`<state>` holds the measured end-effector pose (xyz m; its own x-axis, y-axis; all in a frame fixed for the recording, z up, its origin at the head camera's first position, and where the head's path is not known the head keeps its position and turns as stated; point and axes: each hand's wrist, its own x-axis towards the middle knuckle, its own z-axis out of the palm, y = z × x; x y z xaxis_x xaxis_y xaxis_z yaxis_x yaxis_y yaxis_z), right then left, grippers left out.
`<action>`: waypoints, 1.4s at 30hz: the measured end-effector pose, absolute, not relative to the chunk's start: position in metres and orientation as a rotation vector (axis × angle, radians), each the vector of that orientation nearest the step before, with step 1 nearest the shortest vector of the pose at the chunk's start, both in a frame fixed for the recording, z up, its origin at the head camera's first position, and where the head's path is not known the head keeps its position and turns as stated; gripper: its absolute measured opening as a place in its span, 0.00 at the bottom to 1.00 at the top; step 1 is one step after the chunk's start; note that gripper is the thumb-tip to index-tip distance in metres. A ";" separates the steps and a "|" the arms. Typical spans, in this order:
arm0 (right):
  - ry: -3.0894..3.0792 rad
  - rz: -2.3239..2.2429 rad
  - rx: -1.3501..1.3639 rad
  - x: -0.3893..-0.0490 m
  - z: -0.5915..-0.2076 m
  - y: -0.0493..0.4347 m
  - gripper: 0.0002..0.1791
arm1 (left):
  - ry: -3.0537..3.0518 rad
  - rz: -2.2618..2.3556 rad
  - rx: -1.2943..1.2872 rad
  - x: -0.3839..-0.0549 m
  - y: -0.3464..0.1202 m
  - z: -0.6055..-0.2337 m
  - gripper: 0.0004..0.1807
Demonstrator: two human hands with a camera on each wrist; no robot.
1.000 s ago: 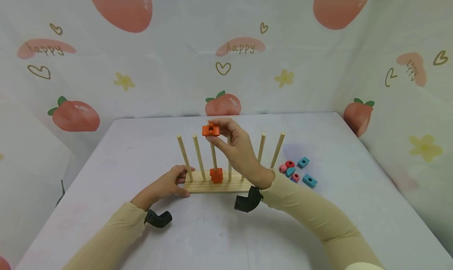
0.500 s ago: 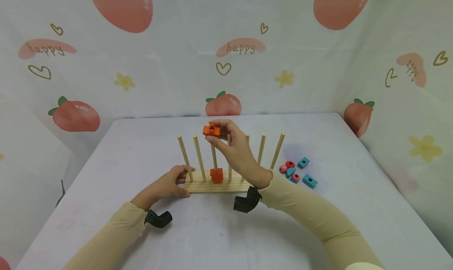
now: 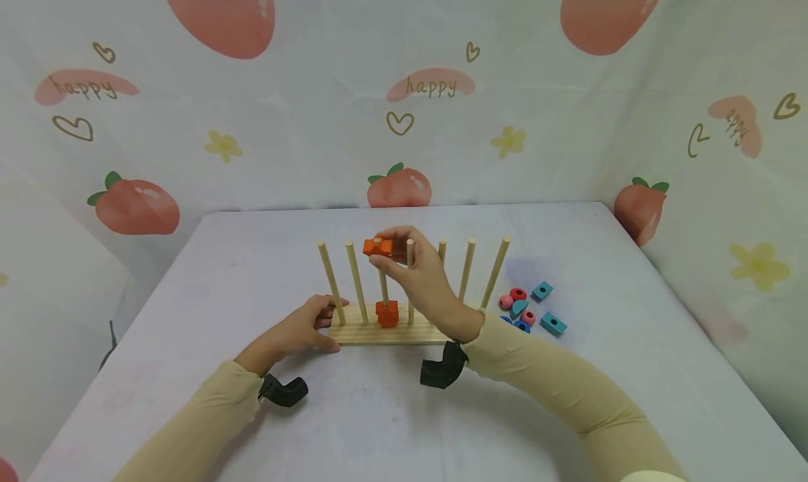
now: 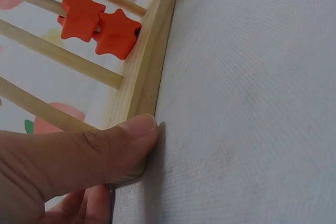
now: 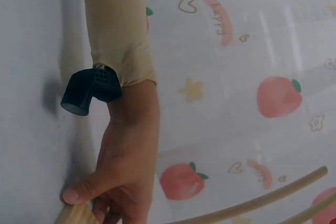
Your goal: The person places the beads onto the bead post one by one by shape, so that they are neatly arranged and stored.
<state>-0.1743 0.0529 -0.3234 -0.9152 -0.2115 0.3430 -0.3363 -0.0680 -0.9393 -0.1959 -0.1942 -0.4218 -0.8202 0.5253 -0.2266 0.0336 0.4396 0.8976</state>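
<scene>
In the head view, my right hand (image 3: pixel 424 280) pinches an orange star-shaped bead (image 3: pixel 374 248) at the top of the third peg from the left. The peg's tip shows in the bead's hole. Lower on this peg, two orange star beads (image 4: pixel 116 34) sit stacked against the base, seen clearly in the left wrist view. My left hand (image 3: pixel 298 331) grips the left end of the wooden peg rack (image 3: pixel 385 336), thumb on the front edge and fingers behind. The right wrist view shows that left hand and the rack's end; the right hand's hold is out of that view.
Right of the rack lie teal blocks (image 3: pixel 553 323), red and pink beads (image 3: pixel 517 294), a teal half-round piece (image 3: pixel 519 308) and blue beads (image 3: pixel 522 326). Several bare pegs (image 3: pixel 495 273) stand upright on either side of the beaded one. A patterned cloth hangs behind the table.
My right hand has come down slightly with the orange star bead, which now sits around the peg's tip instead of above it. The left hand has stayed on the rack.
</scene>
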 end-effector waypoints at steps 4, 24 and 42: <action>-2.117 2.193 0.566 -0.174 -0.332 0.054 0.18 | 2.229 1.354 0.464 -0.196 -0.194 -0.422 0.45; -2.315 2.162 0.387 -0.169 -0.395 0.053 0.17 | 2.234 1.356 0.429 -0.194 -0.193 -0.418 0.44; -2.369 2.229 0.410 -0.169 -0.411 0.056 0.18 | 2.251 1.334 0.440 -0.193 -0.191 -0.418 0.44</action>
